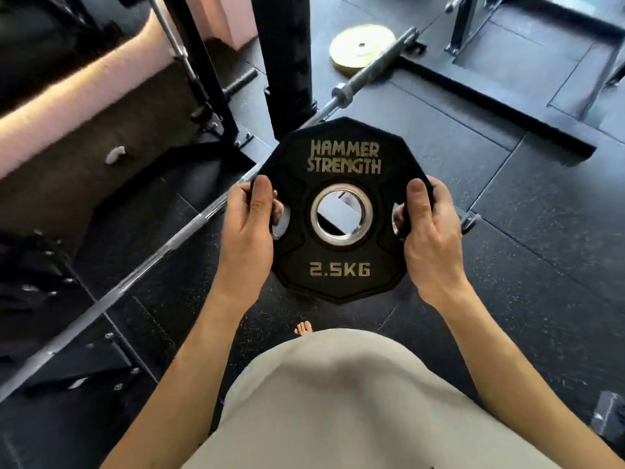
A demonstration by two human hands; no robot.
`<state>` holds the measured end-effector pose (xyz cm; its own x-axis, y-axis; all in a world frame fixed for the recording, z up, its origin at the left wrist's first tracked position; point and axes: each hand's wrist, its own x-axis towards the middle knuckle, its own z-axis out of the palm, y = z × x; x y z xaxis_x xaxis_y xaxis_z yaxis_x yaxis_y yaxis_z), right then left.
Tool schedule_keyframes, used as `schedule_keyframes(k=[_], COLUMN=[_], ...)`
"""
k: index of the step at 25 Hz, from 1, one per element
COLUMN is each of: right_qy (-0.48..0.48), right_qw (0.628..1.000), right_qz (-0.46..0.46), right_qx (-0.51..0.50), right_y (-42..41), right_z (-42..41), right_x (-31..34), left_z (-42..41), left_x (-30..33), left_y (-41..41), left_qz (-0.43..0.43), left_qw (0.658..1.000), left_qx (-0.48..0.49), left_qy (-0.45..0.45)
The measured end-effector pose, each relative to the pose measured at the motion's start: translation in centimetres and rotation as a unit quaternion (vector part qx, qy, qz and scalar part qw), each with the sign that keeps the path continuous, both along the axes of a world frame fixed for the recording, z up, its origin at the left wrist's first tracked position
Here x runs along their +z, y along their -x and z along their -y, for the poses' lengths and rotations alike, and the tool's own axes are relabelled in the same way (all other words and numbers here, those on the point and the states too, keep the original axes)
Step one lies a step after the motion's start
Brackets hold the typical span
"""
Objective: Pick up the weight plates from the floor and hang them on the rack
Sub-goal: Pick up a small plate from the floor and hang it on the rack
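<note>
Black plate (341,211) is hanging mid-frame, off the floor, left hand (248,231) and right hand (431,235) curling through its side cutouts (both grips full). I'd be keeping it level, lining the center hole with a rack peg.

Matt black rubbery weight plate (341,211) with a shiny metal centre ring and dull gold lettering, bright steel barbell (142,272) with a knurled shaft, speckled rubber floor tiles (527,252), matt yellow plate (362,45), soft beige cloth shirt (355,407)
</note>
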<state>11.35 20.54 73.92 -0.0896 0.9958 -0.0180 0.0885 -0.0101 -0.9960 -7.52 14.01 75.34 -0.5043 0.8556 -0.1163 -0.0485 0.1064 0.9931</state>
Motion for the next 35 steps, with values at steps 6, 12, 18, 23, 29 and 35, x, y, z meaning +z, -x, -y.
schedule_keyframes(k=[6,12,18,23,29,35], right_qy=[-0.039,-0.067,-0.078,-0.079,-0.062,-0.047], right_qw=[0.988,0.937,0.842,0.741,0.64,0.583], right_qz=[-0.021,-0.031,-0.039,-0.057,-0.086,-0.092], right_qx=[0.15,0.341,0.532,0.664,0.761,0.806], right_y=[1.2,0.0,0.0,-0.6,-5.6,-11.4], right_z=[-2.0,-2.1,3.7,13.8,29.7,45.5], right_x=[3.1,4.8,5.8,6.6,6.8,6.3], left_z=[3.4,8.3,16.8,26.7,40.5,54.3], left_x=[2.8,4.0,4.5,5.2,5.7,6.1], left_y=[-2.1,-9.4,-17.0,-24.2,-34.5,-43.1], left_qz=[-0.026,-0.045,-0.046,-0.071,-0.101,-0.108], left_qw=[0.983,0.921,0.815,0.709,0.603,0.534], left_qx=[0.176,0.382,0.577,0.701,0.791,0.838], left_qy=[-0.049,-0.059,-0.026,-0.004,0.009,0.011])
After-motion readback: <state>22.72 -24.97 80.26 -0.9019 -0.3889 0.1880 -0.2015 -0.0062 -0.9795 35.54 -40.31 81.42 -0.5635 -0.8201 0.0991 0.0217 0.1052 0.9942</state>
